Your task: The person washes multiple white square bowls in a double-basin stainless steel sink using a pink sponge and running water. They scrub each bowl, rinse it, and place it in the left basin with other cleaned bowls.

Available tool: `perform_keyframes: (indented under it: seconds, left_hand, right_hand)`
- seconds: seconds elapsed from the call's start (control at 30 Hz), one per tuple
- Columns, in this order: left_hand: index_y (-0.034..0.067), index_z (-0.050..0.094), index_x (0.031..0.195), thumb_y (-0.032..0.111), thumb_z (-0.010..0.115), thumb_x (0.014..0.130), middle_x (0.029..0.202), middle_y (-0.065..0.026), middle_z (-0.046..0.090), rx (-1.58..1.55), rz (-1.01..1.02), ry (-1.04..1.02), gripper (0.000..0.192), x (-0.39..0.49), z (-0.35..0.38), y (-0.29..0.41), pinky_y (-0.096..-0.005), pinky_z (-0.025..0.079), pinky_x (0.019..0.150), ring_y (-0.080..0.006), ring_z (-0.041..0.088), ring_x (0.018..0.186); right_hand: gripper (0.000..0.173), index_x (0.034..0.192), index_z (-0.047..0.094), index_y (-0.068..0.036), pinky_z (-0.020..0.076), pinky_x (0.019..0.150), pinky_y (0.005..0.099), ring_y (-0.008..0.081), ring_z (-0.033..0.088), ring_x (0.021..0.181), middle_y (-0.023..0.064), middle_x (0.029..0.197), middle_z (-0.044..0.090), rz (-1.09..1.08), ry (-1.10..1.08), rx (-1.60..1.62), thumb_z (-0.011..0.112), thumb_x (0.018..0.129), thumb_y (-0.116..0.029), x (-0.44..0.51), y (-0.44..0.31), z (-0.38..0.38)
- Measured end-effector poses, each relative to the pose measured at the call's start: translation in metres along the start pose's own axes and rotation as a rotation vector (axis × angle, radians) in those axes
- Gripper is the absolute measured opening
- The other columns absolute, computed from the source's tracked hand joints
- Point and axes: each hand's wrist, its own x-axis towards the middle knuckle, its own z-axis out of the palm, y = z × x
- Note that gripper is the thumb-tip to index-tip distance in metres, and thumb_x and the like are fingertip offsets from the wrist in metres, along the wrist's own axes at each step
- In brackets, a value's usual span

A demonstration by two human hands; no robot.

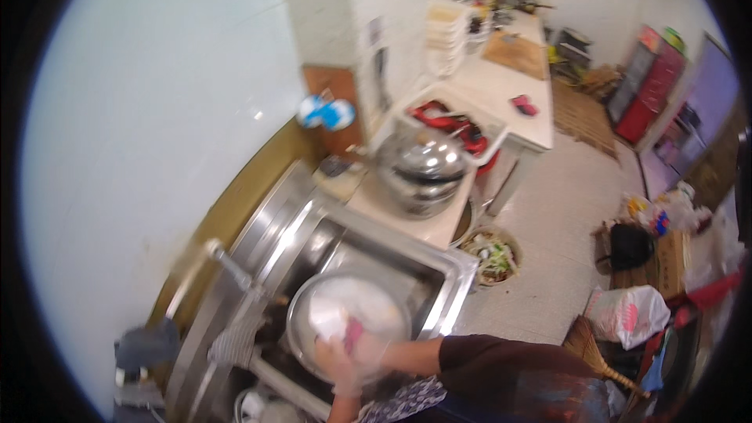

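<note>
Both hands are over a round metal basin [292, 329] of whitish, sudsy-looking water, set inside a stainless steel sink [461, 273]. A white dish [326, 316] is gripped in my left hand [338, 361]. Against that dish, my right hand [373, 348] holds a pink cloth or scrubber [353, 332]. The hands are blurred, and the pale film around them looks like thin clear gloves. Individual fingers cannot be told apart.
A faucet [235, 270] with a striped cloth [234, 343] beside it rises left of the basin. Beyond the sink stand a lidded steel pot [420, 173] and a white tub [499, 138]. A bucket of food scraps [493, 258] and a straw broom [596, 352] are on the right.
</note>
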Motion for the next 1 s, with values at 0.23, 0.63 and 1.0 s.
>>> perform_keyframes:
  seconds: [0.23, 0.63, 1.0]
  left_hand:
    - [0.006, 0.072, 0.098, 0.017, 0.059, 0.095, 0.087, -0.0147, 0.068, 0.656, 0.360, -0.136, 0.017, 0.017, -0.017, -0.018, -0.0514, 0.048, 0.080, -0.0380, 0.064, 0.087]
    - [0.001, 0.061, 0.133, 0.012, 0.069, 0.082, 0.128, -0.0193, 0.063, 0.477, 0.451, 0.016, 0.052, 0.011, -0.033, 0.007, -0.0476, 0.044, 0.106, -0.0359, 0.061, 0.122]
    - [-0.001, 0.049, 0.149, 0.005, 0.060, 0.079, 0.137, -0.0214, 0.062, -0.200, -0.322, -0.467, 0.071, 0.041, -0.051, -0.063, -0.0395, 0.047, 0.110, -0.0326, 0.061, 0.128]
  right_hand:
    - [0.049, 0.132, 0.056, -0.007, 0.0539, 0.089, 0.0430, 0.0236, 0.066, 0.100, 0.0086, 0.119, 0.067, 0.285, -0.094, 0.525, 0.066, 0.099, -0.042, 0.007, -0.037, -0.011]
    - [0.036, 0.116, 0.067, -0.008, 0.0546, 0.073, 0.0323, 0.0151, 0.066, 0.093, 0.0028, 0.103, 0.069, 0.701, -0.024, 0.696, 0.076, 0.093, -0.035, 0.018, -0.002, -0.017]
    - [0.045, 0.108, 0.079, -0.011, 0.0613, 0.076, 0.0432, 0.0287, 0.076, 0.089, 0.0119, 0.095, 0.078, 0.384, -0.089, -0.247, 0.071, 0.092, -0.052, 0.046, -0.016, -0.045]
